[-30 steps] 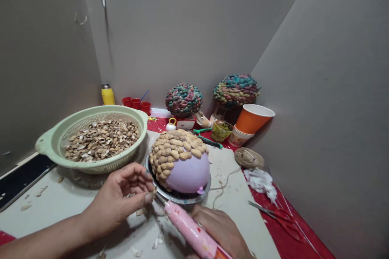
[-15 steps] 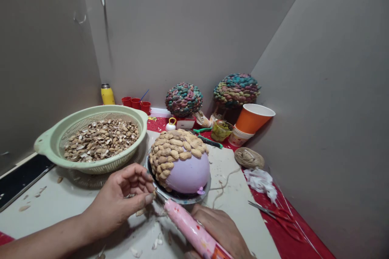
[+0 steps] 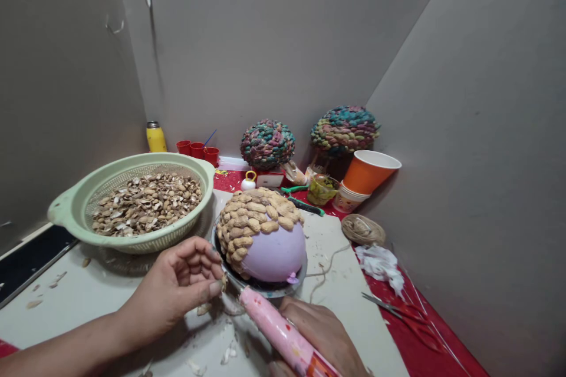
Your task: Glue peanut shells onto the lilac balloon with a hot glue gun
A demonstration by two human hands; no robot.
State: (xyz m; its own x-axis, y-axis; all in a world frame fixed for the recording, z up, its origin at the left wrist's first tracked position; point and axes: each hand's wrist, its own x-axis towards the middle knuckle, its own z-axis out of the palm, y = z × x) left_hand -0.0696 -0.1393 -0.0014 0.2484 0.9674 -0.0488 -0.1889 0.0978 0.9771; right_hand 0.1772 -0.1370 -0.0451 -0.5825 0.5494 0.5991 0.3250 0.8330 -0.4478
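Between its thumb and fingertips, my left hand (image 3: pixel 181 285) pinches a small peanut shell (image 3: pixel 224 283). My right hand (image 3: pixel 316 330) is wrapped round a pink glue gun (image 3: pixel 278 324), whose tip points up and left, close to the shell. Behind both hands a lilac balloon (image 3: pixel 276 253) rests in a round metal bowl (image 3: pixel 300 280). Rows of peanut shells (image 3: pixel 254 218) cover its top and left side, while the lower right is bare, with its knot at the bottom.
A green colander (image 3: pixel 145 241) of shells stands left. Two colourful shell-covered domes (image 3: pixel 267 144), red cups (image 3: pixel 197 149) and an orange paper cup (image 3: pixel 367 175) are behind. Twine (image 3: pixel 363 230), white tissue (image 3: pixel 379 265) and red scissors (image 3: pixel 413 321) lie right.
The glue gun's tip has shifted very slightly up, away from the shell in my left hand. Both hands otherwise keep nearly the same place and grip.
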